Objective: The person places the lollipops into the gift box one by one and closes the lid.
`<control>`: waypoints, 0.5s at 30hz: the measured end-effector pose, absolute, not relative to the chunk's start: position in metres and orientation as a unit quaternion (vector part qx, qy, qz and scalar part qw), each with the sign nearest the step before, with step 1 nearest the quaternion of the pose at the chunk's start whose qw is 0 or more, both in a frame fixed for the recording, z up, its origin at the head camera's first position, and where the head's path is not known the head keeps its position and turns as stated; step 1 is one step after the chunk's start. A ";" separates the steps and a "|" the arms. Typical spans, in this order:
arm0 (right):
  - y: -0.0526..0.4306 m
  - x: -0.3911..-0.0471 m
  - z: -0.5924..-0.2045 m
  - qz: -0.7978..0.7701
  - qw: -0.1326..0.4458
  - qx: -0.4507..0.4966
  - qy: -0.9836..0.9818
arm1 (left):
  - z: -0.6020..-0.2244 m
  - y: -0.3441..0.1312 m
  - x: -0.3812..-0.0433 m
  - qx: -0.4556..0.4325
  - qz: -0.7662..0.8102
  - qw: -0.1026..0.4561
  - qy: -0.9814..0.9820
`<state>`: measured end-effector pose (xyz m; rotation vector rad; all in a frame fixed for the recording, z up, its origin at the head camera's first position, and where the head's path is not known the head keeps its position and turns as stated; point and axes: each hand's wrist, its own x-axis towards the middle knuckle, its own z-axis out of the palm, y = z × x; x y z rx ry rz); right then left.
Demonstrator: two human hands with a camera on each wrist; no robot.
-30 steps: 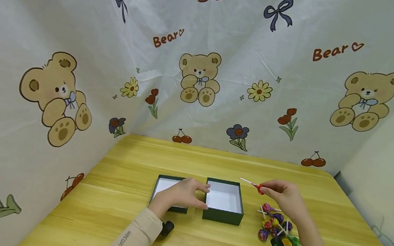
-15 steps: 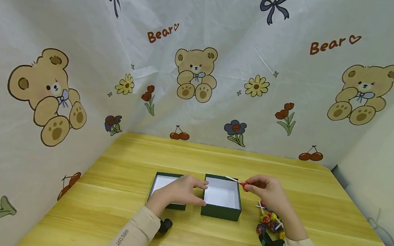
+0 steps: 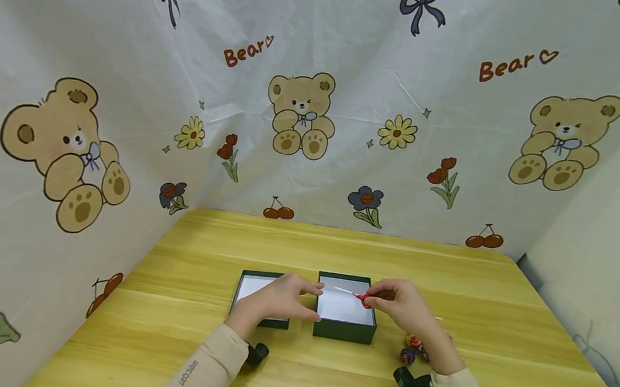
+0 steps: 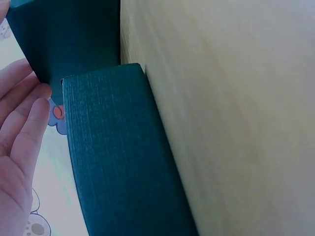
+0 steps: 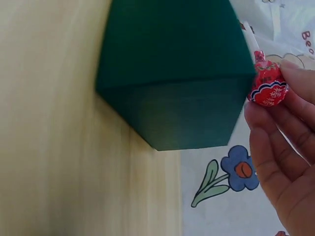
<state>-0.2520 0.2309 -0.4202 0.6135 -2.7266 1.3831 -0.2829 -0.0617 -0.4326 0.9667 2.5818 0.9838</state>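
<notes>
A red-wrapped lollipop [image 3: 363, 299] with a white stick is pinched between thumb and fingers of my right hand [image 3: 402, 306], over the right part of a dark green box [image 3: 345, 330] with a white inside. In the right wrist view the lollipop [image 5: 268, 86] appears by the rim of the box [image 5: 172, 44], its stick partly hidden. My left hand [image 3: 278, 300] lies at the box's left side, thumb and fingers spread and extended. The left wrist view has its fingertips [image 4: 42, 93] at the box wall [image 4: 74, 39].
A shallower green tray-like box part [image 3: 249, 286] stands to the left, partly behind my left hand. Several wrapped lollipops [image 3: 412, 348] lie on the wooden table [image 3: 217, 241] under my right forearm. A bear-patterned cloth [image 3: 338, 190] hangs at the back and left.
My right hand has carried the lollipop leftward from above the pile to over the box. The left hand stays at the box's left side. The head view has shifted slightly.
</notes>
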 end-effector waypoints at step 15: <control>0.222 -0.254 -0.427 0.384 0.026 0.220 -0.896 | -0.433 -0.064 -0.285 0.317 0.359 0.112 0.871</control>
